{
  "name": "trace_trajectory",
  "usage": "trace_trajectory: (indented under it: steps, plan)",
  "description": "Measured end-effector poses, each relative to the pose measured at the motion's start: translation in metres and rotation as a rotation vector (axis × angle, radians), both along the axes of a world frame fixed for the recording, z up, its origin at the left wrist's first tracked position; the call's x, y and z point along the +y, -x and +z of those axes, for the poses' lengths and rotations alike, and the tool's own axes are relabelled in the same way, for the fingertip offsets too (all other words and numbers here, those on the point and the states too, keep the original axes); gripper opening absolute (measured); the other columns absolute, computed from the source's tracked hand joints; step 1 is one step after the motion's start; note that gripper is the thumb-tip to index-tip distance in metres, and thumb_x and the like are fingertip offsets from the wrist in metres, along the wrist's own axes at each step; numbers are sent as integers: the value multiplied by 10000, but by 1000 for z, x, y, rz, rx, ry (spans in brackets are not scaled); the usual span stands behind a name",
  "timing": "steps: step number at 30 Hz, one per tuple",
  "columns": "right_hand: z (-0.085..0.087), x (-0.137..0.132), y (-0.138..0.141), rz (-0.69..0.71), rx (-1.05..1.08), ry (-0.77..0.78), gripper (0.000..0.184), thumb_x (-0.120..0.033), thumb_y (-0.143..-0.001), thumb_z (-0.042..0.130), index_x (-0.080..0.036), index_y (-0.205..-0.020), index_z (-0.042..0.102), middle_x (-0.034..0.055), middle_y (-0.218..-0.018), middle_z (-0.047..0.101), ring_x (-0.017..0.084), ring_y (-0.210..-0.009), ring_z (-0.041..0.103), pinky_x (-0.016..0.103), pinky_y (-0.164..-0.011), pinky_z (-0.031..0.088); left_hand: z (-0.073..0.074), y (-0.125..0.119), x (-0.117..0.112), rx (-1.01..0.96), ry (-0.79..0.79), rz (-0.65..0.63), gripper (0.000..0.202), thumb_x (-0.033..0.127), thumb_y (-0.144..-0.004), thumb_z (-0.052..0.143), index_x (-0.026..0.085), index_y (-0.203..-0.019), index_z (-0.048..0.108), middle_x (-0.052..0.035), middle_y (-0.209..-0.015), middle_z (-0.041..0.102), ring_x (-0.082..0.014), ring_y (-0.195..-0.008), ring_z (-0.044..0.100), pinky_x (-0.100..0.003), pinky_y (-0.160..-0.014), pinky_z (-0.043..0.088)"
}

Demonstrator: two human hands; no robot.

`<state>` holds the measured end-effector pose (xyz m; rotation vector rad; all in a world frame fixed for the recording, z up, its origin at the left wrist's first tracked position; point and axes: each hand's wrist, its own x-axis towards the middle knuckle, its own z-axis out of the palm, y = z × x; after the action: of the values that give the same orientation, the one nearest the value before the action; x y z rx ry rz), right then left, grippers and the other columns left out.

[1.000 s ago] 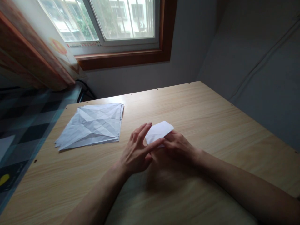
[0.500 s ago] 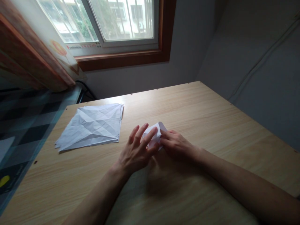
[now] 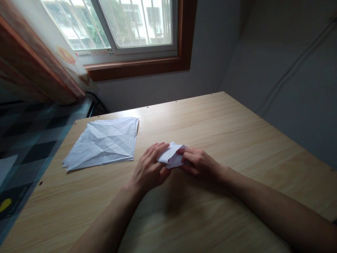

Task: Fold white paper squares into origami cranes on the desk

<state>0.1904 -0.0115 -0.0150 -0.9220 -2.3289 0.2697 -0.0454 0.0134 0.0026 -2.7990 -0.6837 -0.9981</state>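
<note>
Between my hands is a small piece of folded white paper (image 3: pixel 171 154), its layers partly raised and a flap standing apart on the right. My left hand (image 3: pixel 151 165) grips its left side, fingers over the top and thumb at the lower edge. On the other side, my right hand (image 3: pixel 196 161) pinches the paper's right part with bent fingers. My fingers hide both ends of the fold. To the left lies a stack of creased white paper sheets (image 3: pixel 105 142), flat and apart from both hands.
All of this is on a light wooden table (image 3: pixel 189 119) with small dark holes along its edges. Beyond it are a window (image 3: pixel 142 24) and a patterned curtain (image 3: pixel 39 45). A checked cloth surface (image 3: pixel 28 137) adjoins on the left. A cable (image 3: pixel 289 70) runs along the right wall.
My left hand's spread fingers have come together and closed on the paper's left side. The folded paper has turned and opened out a little, and my right fingers have shifted on it.
</note>
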Motion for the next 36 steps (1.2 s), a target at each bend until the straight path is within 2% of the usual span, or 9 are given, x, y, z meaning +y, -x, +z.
trace_trajectory:
  steps: [5,9,14,18,21,24,27,30,36]
  plan:
    - [3,0,2,-22,-34,-108,148,-224,-927,526,-166,-806,587,122,-979,689,206,-821,634,318,-732,516,-2,1,4,-62,47,-23,91,221,-829,674,180,-815,595,-116,-1153,655,-205,-975,665,-335,-808,560]
    - [4,-2,2,-120,-92,-114,212,-232,-931,520,-165,-745,596,89,-819,665,194,-756,591,301,-706,484,0,-2,2,-79,-58,82,120,252,-823,688,192,-792,589,-72,-1035,698,-180,-867,678,-309,-735,530]
    - [3,-5,5,-211,-138,-40,185,-232,-923,541,-157,-769,610,84,-826,652,195,-775,577,296,-697,459,1,-9,-3,41,-145,181,68,218,-873,610,191,-935,616,-91,-1056,698,-189,-838,670,-320,-725,507]
    - [2,-5,6,-197,-140,-62,83,-187,-906,569,-154,-910,645,78,-868,653,196,-815,569,296,-725,456,-1,-12,-5,84,-143,224,279,202,-905,565,192,-1184,565,-119,-1151,660,-198,-874,660,-322,-736,505]
    - [2,-5,7,-126,-172,-161,167,-132,-931,517,-177,-985,669,66,-865,653,186,-815,553,298,-736,448,-4,-10,-3,37,-127,258,488,205,-875,604,208,-1340,456,-146,-1238,605,-226,-931,651,-349,-776,516]
    - [2,-4,7,-54,-211,-192,214,-116,-944,488,-186,-1011,678,59,-867,652,176,-788,534,299,-728,443,-9,-8,0,-70,-53,290,709,247,-850,632,215,-1467,284,-162,-1244,586,-256,-968,640,-374,-775,534]
    - [2,-4,7,-27,-199,-168,220,-93,-925,497,-175,-1019,677,65,-919,658,178,-810,535,307,-748,451,-14,-6,1,-215,128,384,821,272,-832,640,210,-1510,183,-80,-984,649,-192,-738,634,-306,-620,526]
    - [2,-3,6,-8,-179,-152,224,-90,-918,503,-180,-1017,681,67,-950,660,184,-845,542,312,-766,460,-14,-6,1,-365,354,483,784,241,-804,643,214,-1488,261,36,-720,584,-118,-532,543,-230,-512,463]
    - [0,-4,6,42,-168,-136,217,-130,-937,498,-188,-1011,694,71,-942,661,187,-854,549,306,-756,480,-2,-11,-1,-548,542,530,543,285,-892,536,174,-1416,441,89,-529,445,-78,-420,398,-190,-448,354]
